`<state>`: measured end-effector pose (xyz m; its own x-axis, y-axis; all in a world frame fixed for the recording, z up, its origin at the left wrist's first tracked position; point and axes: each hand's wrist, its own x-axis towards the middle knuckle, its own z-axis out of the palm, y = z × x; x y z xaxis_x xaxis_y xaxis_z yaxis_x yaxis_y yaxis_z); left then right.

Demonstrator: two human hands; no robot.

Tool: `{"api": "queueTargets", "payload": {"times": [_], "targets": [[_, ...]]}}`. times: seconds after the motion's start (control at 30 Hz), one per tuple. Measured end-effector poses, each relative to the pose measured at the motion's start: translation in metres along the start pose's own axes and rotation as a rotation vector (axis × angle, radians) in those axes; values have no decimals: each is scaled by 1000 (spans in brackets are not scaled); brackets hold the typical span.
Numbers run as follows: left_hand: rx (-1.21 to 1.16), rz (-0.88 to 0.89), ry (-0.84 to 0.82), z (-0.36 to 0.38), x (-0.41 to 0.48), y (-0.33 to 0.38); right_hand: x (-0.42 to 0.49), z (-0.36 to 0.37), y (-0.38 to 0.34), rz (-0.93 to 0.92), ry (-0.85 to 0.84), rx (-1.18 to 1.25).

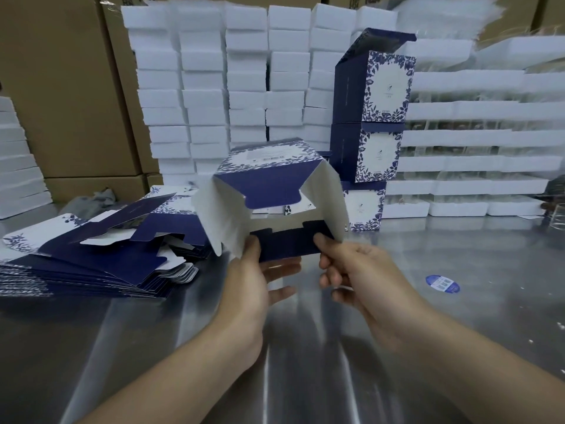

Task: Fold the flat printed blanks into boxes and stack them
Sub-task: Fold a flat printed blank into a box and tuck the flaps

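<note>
Here, over the steel table (428,316), right of the pile of flat blanks (91,258) and before the stack of folded boxes (373,117), the left hand (250,270) and right hand (357,270) are pinching the half-folded box (269,179) by its dark-blue flap (287,244), thumbs on top, its print blurring beyond reading.

Shiny steel table (458,255) before brown cartons (61,87) and white foam blocks (244,71).

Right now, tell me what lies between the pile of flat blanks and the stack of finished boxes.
In the head view, only the half-folded box lies there. The left hand and right hand hold it by its lower flap above the steel table.
</note>
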<state>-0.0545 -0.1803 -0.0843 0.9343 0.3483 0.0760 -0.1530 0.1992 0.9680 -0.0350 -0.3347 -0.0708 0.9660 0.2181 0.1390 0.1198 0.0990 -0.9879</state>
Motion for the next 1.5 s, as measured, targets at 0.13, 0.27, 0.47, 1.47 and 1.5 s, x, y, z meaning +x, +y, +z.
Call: {"api": "queueTargets", "payload": {"times": [0.13, 0.27, 0.47, 1.47, 1.5], "targets": [[25, -24, 16, -1, 4, -4, 3, -4, 3, -2, 30, 0], [24, -51, 32, 0, 5, -6, 4, -5, 2, -55, 115, -44], [33, -101, 78, -6, 8, -2, 2, -7, -6, -266, 254, -91], [169, 189, 54, -6, 10, -13, -3, -9, -13, -444, 155, -200], [176, 199, 33, -5, 8, -13, -1, -10, -10, -458, 143, -232]]}}
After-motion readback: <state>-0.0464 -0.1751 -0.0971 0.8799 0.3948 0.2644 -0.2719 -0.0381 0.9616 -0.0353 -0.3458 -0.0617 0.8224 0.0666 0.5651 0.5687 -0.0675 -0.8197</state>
